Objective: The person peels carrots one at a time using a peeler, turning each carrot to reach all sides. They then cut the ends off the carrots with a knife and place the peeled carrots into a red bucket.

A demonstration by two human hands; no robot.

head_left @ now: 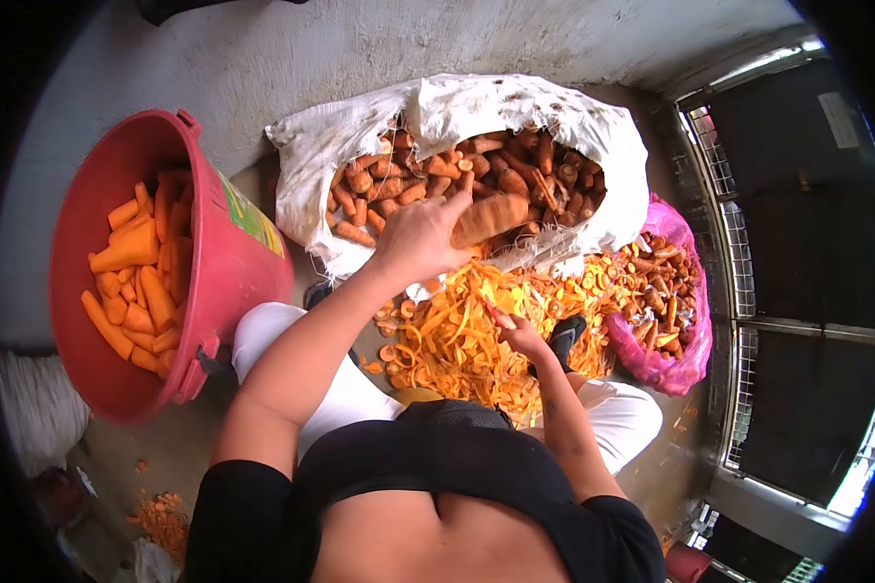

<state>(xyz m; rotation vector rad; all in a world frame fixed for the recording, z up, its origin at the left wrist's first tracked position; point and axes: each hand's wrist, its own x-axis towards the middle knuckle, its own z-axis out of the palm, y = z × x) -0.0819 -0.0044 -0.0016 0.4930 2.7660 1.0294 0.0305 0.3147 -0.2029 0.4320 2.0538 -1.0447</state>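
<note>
My left hand (426, 235) is closed around a thick, unpeeled carrot (491, 220), held tilted in front of the opening of a white woven sack (360, 121). Many unpeeled carrots (389, 187) fill that sack. Lower and to the right, my right hand (522, 336) is closed over the heap of orange peelings (457, 340). Whatever its fingers grip is too small and blurred to name. The peelings and cut carrot ends lie on the floor between my legs.
A large red tub (78, 291) with peeled carrots (131, 248) stands at the left. On the right sits a pink bag (688, 367) of carrot pieces. A grey wall (340, 49) rises behind the sack, and dark barred panels (797, 223) line the right side.
</note>
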